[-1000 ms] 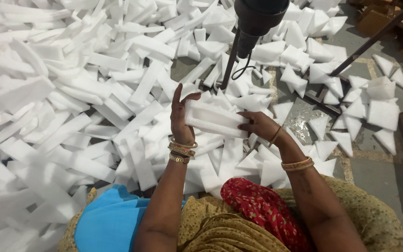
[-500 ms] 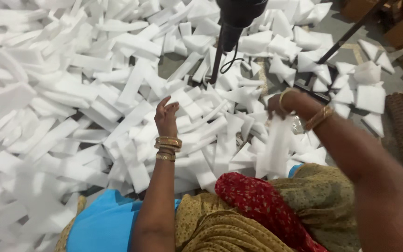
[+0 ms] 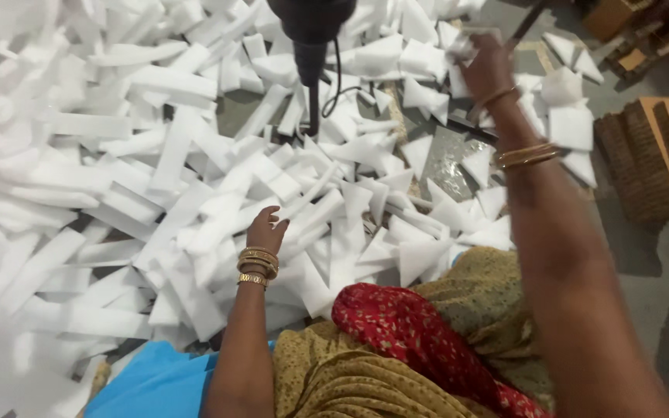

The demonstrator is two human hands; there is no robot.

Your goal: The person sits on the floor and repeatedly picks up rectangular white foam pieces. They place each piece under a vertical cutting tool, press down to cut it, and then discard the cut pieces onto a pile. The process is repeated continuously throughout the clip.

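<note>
- My left hand (image 3: pixel 266 231) hovers low over the foam pile (image 3: pixel 141 178), fingers loosely curled and a bit apart, holding nothing; the nearest strips lie just beyond the fingertips.
- My right hand (image 3: pixel 488 68) is stretched far up and to the right, at a blurred white foam piece (image 3: pixel 470 40). Can't tell whether the fingers pinch it or just touch it: motion blur.
- Foam: white, matte, cut offcuts. Long flat strips dominate the left and centre, lying criss-cross and overlapping. Triangles and short wedges cluster right of centre and near my right arm.
- Edges look clean and straight; pieces are thin slabs, a few tilted on edge.
- Bangles (image 3: pixel 257 263) on my left wrist, gold; more bangles on the right forearm.
- Black tool (image 3: pixel 311 31) hangs at top centre with a thin rod pointing down into the pile and a black cable looping beside it.
- Surface: grey floor (image 3: pixel 644 255), bare only to the right and in small gaps between pieces; a shiny patch shows between the triangles.
- Right edge: stacked brown cardboard (image 3: pixel 663 155), corrugated edges showing; more brown boxes at top right.
- Bottom of view: my lap, olive patterned cloth with a red cloth (image 3: pixel 404 333) over it, and a blue sheet (image 3: pixel 156 387) at the bottom left.
</note>
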